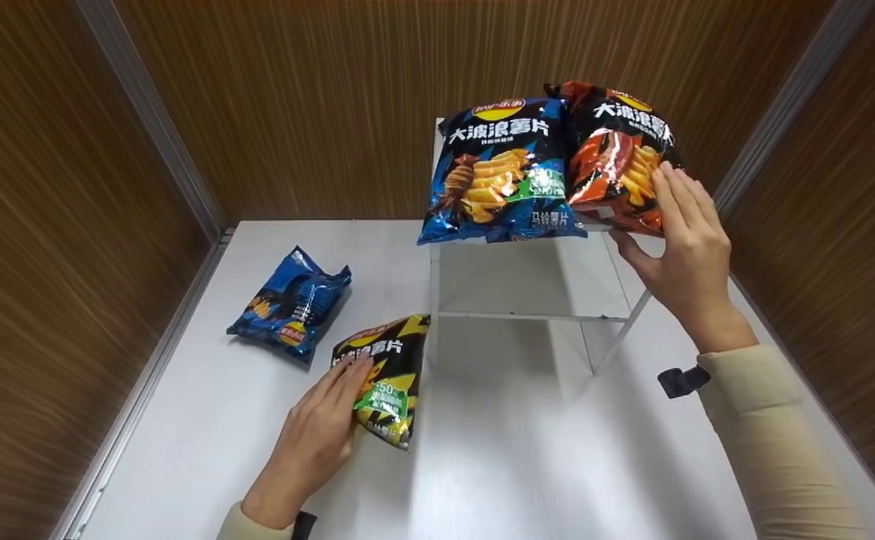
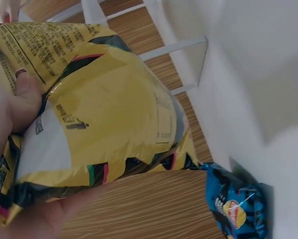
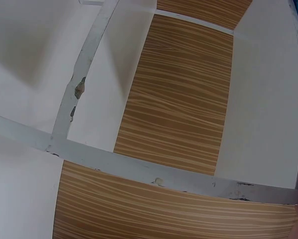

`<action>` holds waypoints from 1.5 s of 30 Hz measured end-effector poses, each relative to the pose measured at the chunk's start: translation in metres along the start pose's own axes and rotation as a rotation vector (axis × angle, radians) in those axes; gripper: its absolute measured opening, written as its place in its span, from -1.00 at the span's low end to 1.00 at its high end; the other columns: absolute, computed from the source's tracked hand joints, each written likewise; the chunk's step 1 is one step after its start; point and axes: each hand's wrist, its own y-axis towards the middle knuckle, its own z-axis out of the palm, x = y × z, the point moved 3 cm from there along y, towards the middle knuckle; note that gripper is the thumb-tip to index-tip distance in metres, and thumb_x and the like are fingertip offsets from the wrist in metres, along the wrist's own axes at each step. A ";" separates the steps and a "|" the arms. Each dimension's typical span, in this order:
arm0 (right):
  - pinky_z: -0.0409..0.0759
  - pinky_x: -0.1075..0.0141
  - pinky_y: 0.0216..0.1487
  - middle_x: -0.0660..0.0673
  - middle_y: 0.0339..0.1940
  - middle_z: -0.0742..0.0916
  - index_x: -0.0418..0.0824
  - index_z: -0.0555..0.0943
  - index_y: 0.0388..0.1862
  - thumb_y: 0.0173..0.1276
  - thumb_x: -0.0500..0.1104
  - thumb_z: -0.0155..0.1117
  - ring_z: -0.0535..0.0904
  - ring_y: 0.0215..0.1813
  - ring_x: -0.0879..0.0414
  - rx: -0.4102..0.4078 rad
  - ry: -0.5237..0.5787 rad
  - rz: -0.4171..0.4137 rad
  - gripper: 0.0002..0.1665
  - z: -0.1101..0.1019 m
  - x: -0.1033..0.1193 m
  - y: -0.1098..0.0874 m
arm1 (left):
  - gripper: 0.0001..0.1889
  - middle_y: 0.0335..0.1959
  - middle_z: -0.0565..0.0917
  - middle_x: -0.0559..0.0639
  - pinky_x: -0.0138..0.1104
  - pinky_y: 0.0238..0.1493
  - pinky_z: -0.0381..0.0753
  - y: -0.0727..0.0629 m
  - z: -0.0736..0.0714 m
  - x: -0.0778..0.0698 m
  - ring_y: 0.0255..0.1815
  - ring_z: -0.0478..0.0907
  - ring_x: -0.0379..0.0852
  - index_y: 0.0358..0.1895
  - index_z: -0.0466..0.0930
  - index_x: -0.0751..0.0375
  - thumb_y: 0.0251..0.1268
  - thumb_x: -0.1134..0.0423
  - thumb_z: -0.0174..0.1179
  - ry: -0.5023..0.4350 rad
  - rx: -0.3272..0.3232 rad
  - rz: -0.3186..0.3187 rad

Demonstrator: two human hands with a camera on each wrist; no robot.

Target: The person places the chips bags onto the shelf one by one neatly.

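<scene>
My left hand [image 1: 315, 420] grips a yellow-and-black bag of chips [image 1: 392, 382], fingers across its printed front. In the left wrist view the thumb presses the yellow back of that bag [image 2: 114, 104]. High on the right, my right hand [image 1: 689, 255] lies along the right side of a red-and-black bag of chips [image 1: 610, 157]. Its fingers are nearly straight against the front, and the thumb sits lower, by the shelf edge. A blue bag of chips [image 1: 497, 172] leans beside the red one on top of the white rack [image 1: 531, 315].
Another blue bag of chips [image 1: 291, 307] lies on the white surface [image 1: 182, 450] at the left, near the yellow bag. The rack's chipped metal frame [image 3: 129, 164] crosses the right wrist view. Wood-grain panels [image 1: 317, 105] close in the back and both sides.
</scene>
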 end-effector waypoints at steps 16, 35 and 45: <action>0.16 0.11 0.61 -0.18 0.50 0.44 -0.21 0.32 0.50 0.19 -0.08 0.48 0.34 0.51 -0.15 -0.006 -0.011 -0.012 -0.07 0.000 -0.002 0.001 | -0.27 0.44 0.45 -0.05 -0.13 0.35 0.49 -0.007 -0.015 -0.007 0.44 0.41 -0.01 0.47 0.30 0.07 0.20 0.45 0.29 -0.079 0.048 -0.038; 0.15 0.11 0.61 -0.18 0.50 0.44 -0.22 0.32 0.49 0.18 -0.09 0.50 0.34 0.51 -0.15 -0.006 -0.001 -0.001 -0.07 0.000 -0.001 -0.001 | -0.25 0.47 0.40 -0.01 -0.21 0.32 0.52 0.038 -0.006 -0.052 0.45 0.39 -0.02 0.53 0.18 0.02 0.30 0.43 0.24 -0.182 0.084 0.246; 0.15 0.12 0.61 -0.17 0.50 0.44 -0.21 0.32 0.50 0.19 -0.09 0.49 0.34 0.51 -0.14 -0.009 -0.006 -0.004 -0.07 0.000 -0.001 0.000 | -0.26 0.50 0.36 -0.03 -0.23 0.34 0.49 0.067 -0.013 -0.075 0.47 0.38 -0.05 0.55 0.13 0.02 0.35 0.39 0.21 -0.234 0.087 0.336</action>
